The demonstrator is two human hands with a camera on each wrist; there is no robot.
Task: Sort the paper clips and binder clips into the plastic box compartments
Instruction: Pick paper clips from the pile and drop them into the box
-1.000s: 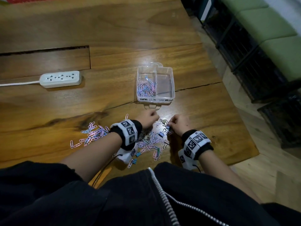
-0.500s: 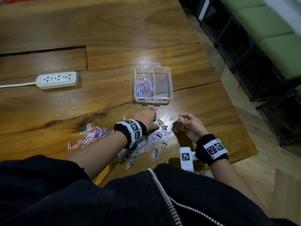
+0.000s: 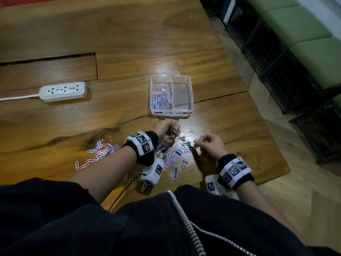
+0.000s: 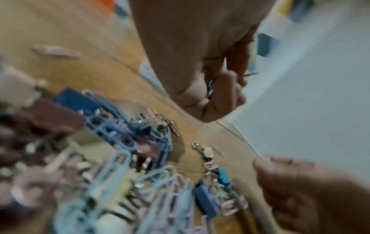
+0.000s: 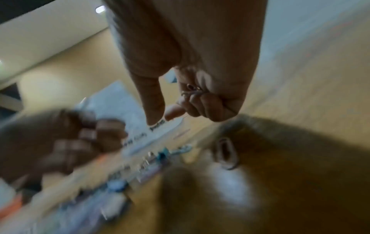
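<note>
Sorting under way, well short of done. Plastic box [image 3: 191,93] sits on the wooden table [image 3: 129,34] just beyond both hands; it has two compartments. Left compartment holds a heap of pastel paper clips [image 3: 161,100], too tangled to count; right compartment looks bare, so no binder clip appears sorted yet. Left on the table: one loose scatter of paper clips [image 3: 100,150] to the left, and a mixed pile [image 3: 171,159] of paper clips and binder clips between the wrists; one stray clip [image 3: 192,131] lies near the box. Binder clips visible in the head view: about four or five (yellowish, teal, blue, green, perhaps one more); blur prevents an exact count. Paper clips outside the box: several dozen, by estimate. Left hand [image 3: 167,133] is curled, raised just before the box, holding a small bunch of metal clips; kind uncertain. Right hand [image 3: 210,144] is curled over the pile's right edge, a thin wire clip caught in its fingers [image 5: 206,102] in the wrist view. One power strip [image 3: 63,91] lies well apart on the left.
</note>
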